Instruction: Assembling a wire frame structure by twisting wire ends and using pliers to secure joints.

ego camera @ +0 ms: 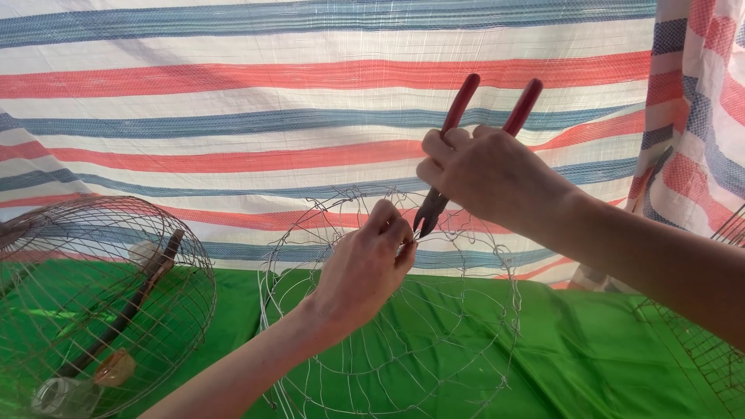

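Note:
A round basket of thin silver wire [466,349] stands tilted toward me over a green cloth. My left hand [365,268] pinches the wire at the basket's upper rim between thumb and fingers. My right hand [485,174] grips red-handled pliers [466,147], handles pointing up, dark jaws pointing down. The jaw tips sit at the rim wire right beside my left fingertips.
A finished round wire cage [101,310] stands at left, with a dark stick [132,302] and a clear plastic bottle [66,396] inside. More wire mesh [714,349] shows at the right edge. A striped red, blue and white tarp [233,116] hangs behind; a green cloth [590,357] covers the surface.

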